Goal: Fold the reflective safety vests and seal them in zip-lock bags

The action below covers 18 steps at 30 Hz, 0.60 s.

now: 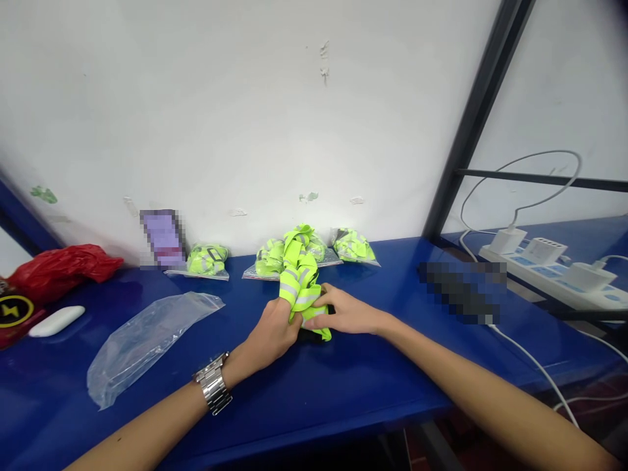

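A neon yellow reflective strap with grey bands (299, 278) lies bunched on the blue table (343, 379), trailing back toward the wall. My left hand (272, 333), with a metal watch on its wrist, is closed on the strap's near end from the left. My right hand (343, 313) presses and grips the same bundle from the right, fingers curled over it. An empty clear plastic bag (142, 343) lies flat to the left of my hands.
Three bagged neon straps (209, 260) (269, 260) (353, 247) line the white wall. A red plastic bag (61, 265) and a white oval object (56, 320) sit far left. A white power strip (549, 265) with chargers and cables is at right, behind a black frame post (471, 124).
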Available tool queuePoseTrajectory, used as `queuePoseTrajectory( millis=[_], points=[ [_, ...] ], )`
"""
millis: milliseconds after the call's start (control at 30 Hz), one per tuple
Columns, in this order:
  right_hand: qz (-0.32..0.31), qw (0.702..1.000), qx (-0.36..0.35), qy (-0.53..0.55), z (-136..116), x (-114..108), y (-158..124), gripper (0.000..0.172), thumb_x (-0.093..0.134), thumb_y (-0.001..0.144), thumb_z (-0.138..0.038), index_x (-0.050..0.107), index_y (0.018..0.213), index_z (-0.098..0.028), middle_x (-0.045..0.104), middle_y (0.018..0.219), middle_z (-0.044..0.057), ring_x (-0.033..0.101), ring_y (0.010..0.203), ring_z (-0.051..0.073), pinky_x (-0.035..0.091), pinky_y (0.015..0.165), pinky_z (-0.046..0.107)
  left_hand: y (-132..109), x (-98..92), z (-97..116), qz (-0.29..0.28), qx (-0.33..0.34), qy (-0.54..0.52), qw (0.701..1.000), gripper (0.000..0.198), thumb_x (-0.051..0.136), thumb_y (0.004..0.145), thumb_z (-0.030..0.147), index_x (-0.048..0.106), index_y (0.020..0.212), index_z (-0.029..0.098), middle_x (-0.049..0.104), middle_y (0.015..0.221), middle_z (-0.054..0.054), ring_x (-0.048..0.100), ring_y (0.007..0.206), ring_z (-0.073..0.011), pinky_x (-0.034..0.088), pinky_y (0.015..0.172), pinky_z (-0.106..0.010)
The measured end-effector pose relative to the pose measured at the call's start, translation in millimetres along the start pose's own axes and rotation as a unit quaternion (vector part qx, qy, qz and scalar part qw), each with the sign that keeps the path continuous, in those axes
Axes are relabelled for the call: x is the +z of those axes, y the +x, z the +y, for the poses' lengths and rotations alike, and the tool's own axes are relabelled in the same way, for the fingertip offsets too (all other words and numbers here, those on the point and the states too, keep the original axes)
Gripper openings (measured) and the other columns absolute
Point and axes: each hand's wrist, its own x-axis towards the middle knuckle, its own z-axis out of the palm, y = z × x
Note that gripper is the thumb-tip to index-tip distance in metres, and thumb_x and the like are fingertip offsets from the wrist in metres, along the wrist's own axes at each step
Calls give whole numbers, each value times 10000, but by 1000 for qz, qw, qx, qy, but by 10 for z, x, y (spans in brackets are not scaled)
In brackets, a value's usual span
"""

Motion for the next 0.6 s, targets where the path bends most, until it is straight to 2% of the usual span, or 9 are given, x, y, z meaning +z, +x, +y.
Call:
queuePoseTrajectory(
  millis=[100,200,267,300,367,433,533,600],
  points=[
    [92,995,1,-26,-21,12,-27,287,611,830,-438,760,835,-193,598,1026,90,563,961,222,436,824,316,-6,16,6,-6,12,11,1000,120,424,855,179,533,807,163,601,759,-73,553,656,-178,401,592,-284],
    [162,976,17,-143,-83,116,-53,253,624,796,-361,737,668,-174,638,802,74,596,761,197,440,740,321,3,27,30,-21,35,13,999,152,394,873,169,545,881,157,617,843,-98,583,709,-197,437,645,-307],
    [194,959,2,-205,-106,185,-68,258,615,796,-315,707,605,-168,625,651,56,596,671,189,452,774,355,9,42,42,-29,47,11,998,183,372,887,164,549,932,158,621,907,-106,600,762,-206,465,692,-320],
    [220,949,-17,-228,-108,210,-78,260,608,806,-302,695,601,-167,635,642,59,607,673,193,453,828,383,10,53,45,-29,57,9,998,199,364,887,151,549,958,158,620,950,-112,605,807,-211,478,729,-329],
    [272,924,-79,-257,-99,236,-103,229,570,848,-266,700,692,-160,689,759,89,645,782,218,427,945,437,11,80,44,-13,89,-1,996,250,360,870,112,541,1037,154,607,1049,-125,599,922,-222,491,821,-358],
    [274,908,-164,-270,-85,239,-137,216,506,889,-216,694,958,-136,693,1043,147,628,1024,256,410,1012,458,12,105,40,9,148,-15,989,333,377,842,83,514,1139,147,578,1161,-144,566,1050,-241,476,922,-407],
    [194,912,-235,-273,-66,228,-191,466,455,899,-182,467,1344,-45,489,1394,220,419,1338,282,393,1079,453,19,120,37,23,227,-21,973,385,399,833,82,492,1203,135,549,1242,-163,508,1160,-269,416,1029,-493],
    [148,925,-228,-267,-48,228,-220,615,493,875,-228,342,1426,-1,374,1477,240,307,1410,292,357,1120,455,23,113,33,14,234,-12,972,363,377,843,72,503,1181,113,557,1220,-176,499,1173,-277,390,1058,-527]
  ],
)
